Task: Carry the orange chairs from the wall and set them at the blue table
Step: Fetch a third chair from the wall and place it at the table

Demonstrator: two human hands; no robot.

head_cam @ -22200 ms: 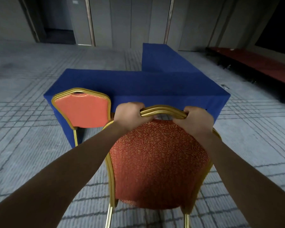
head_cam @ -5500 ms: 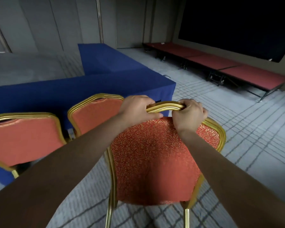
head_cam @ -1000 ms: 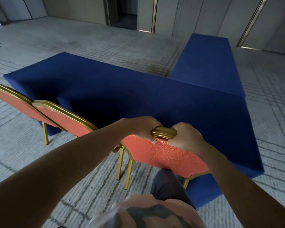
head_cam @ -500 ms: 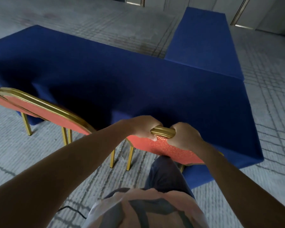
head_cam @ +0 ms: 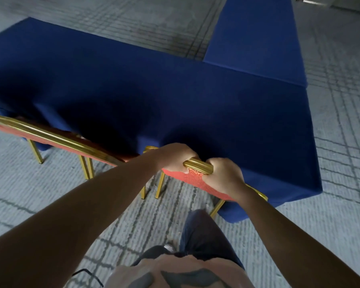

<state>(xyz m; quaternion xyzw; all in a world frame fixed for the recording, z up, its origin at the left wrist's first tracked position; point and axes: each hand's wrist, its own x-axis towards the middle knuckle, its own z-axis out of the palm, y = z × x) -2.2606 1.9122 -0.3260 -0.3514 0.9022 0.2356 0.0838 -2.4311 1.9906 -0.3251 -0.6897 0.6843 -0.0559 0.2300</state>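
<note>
Both sets of fingers (head_cam: 184, 157) are curled tight over the gold ribbed top rail (head_cam: 199, 166) of an orange patterned-fabric chair with a gold metal frame (head_cam: 195, 180). My left hand (head_cam: 175, 156) grips the rail on its left part and my right hand (head_cam: 224, 176) just right of it, with a short bare stretch of rail between them. The hands are close but not touching.

The held chair stands at the near edge of the long table draped in dark blue cloth (head_cam: 175, 96), its back just beside the hanging cloth. The seat is hidden from me. Its thin gold legs (head_cam: 160, 188) reach down to the carpet, though I cannot tell if all of them touch.

Left of it, just beside, is a second orange chair with a gold frame (head_cam: 56, 138), also backed up to the same table edge. Only its back top and legs are visible.

A second blue-draped table (head_cam: 256, 38) butts against the far right of the first, forming an L.

The grey carpet with dark grid lines (head_cam: 50, 194) lies all around. At the bottom I see a leg in dark jeans (head_cam: 202, 231) behind the held chair and a pale printed shirt (head_cam: 175, 273).
</note>
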